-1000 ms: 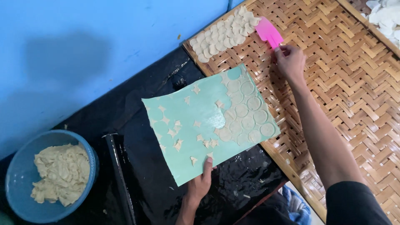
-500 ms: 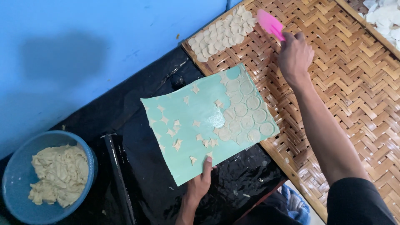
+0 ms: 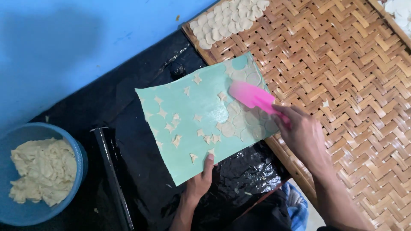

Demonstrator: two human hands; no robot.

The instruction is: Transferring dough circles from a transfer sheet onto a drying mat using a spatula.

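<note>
Dough rounds lifted from a teal mat.
The left hand (image 3: 198,184) pinched the teal mat (image 3: 188,124) at its near edge; the right hand (image 3: 305,132) gripped a pink scraper (image 3: 252,96) over the dough rounds (image 3: 239,124). Beyond lay a woven bamboo tray (image 3: 342,64); a blue bowl (image 3: 38,171) stood left.

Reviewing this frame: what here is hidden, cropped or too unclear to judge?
Head view only:
- Dough rounds under the pink spatula: the blade covers some, so no count.
- Right hand: its grip on the handle is hidden by the hand.
- Blue bowl: cut by the left and bottom edges.
- White pieces at top right: cropped, kind unclear.
</note>
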